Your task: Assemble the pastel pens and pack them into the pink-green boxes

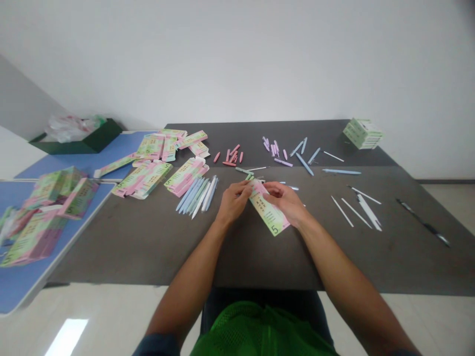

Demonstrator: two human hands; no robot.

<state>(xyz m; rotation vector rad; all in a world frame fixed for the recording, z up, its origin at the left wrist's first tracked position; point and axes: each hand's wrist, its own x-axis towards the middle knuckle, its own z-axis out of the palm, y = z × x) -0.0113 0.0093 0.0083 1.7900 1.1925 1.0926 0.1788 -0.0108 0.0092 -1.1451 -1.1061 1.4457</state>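
A flat green-and-pink pen box [267,212] printed with a "5" lies tilted in the middle of the dark table [148,247]. My left hand [233,200] is closed on its far end, where a green pen tip pokes out. My right hand [285,201] grips the box's right side with curled fingers. A row of pale blue, green and white pens [198,194] lies just left of my left hand. More flat boxes [185,175] sit beyond that row.
Pink caps [232,155], purple caps [273,148] and blue pen barrels [305,163] are scattered at the back. White refills [358,207] lie at right, with a black pen [423,222] further out. A box stack [362,132] sits far right. Blue tables at left hold packed boxes [37,222] and a green tray [79,138].
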